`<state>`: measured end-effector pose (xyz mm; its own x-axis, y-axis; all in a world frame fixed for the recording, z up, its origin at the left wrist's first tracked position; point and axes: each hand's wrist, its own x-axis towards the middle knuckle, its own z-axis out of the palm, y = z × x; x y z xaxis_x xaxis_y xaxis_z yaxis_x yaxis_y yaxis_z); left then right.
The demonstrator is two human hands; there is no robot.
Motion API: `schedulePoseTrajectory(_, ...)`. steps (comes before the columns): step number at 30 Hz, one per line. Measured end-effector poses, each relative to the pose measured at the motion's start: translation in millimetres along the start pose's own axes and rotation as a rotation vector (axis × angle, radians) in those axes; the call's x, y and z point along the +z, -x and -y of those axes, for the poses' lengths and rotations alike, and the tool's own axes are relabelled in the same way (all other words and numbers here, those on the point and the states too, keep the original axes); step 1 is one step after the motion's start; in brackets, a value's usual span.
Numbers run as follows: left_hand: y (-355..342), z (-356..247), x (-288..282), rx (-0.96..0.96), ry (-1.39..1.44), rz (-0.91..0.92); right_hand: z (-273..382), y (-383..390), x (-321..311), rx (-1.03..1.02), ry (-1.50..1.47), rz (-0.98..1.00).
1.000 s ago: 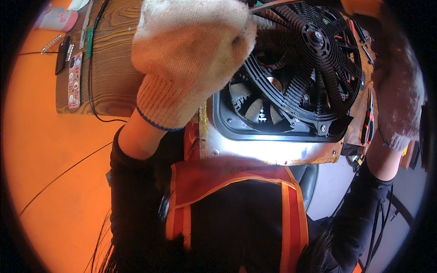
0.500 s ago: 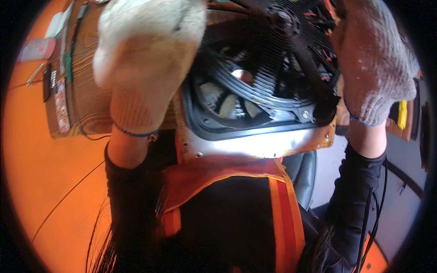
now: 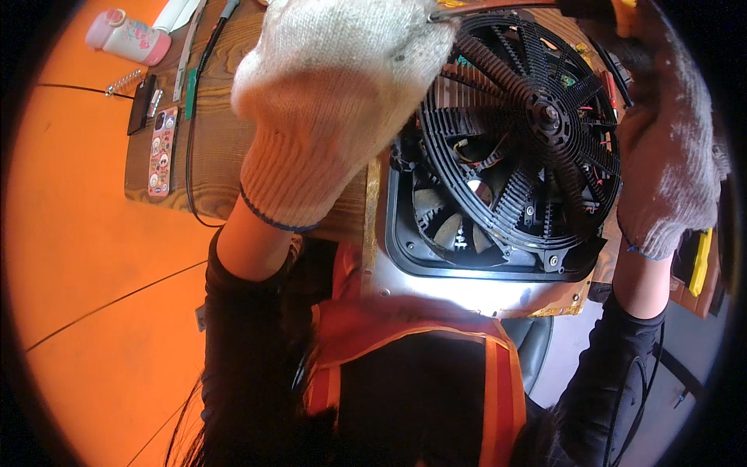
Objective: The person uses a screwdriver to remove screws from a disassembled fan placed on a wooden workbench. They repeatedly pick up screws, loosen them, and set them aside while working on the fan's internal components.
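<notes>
My left hand, in a white knit glove, is closed at the upper middle, its fingertips beside the tip of a thin metal shaft. What its fingers hold is hidden. My right hand, in a greyer glove, is closed round the black and orange handle of what looks like a screwdriver. Between my hands a round black fan grille with ribbed spokes stands tilted over a black square frame in a metal casing. Below the grille, fan blades and thin wires show.
The wooden table carries a phone in a stickered case, a black cable and a white and pink bottle. A yellow-handled tool lies at the right. A dark chair seat stands below the casing.
The view has shifted, so the hands, grille and casing sit lower and further right. The tool's shaft and the whole grille have come into sight between my hands.
</notes>
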<state>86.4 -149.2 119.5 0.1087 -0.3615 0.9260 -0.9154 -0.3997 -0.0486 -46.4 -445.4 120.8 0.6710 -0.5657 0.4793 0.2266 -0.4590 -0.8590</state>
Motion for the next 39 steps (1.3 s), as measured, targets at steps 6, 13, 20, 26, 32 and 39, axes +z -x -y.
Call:
schedulePoseTrajectory(6,-10,18,11,0.280,-0.175,-0.103,-2,2,3,-0.019,0.016,-0.031)
schedulePoseTrajectory(13,-32,2,28,0.127,-0.121,-0.083,8,-21,-9,-0.251,0.050,-0.201)
schedulePoseTrajectory(20,-42,2,49,-0.048,0.089,0.230,-3,-24,-26,-0.331,0.142,-0.224)
schedulePoseTrajectory(26,-30,11,60,0.054,0.073,0.157,-39,-11,-31,-0.171,0.228,-0.080)
schedulePoseTrajectory(32,-34,10,62,-0.083,0.222,0.204,-36,-12,-39,-0.218,0.278,-0.132)
schedulePoseTrajectory(39,-40,0,60,-0.105,0.228,0.483,-15,-7,-64,-0.356,0.464,-0.294)
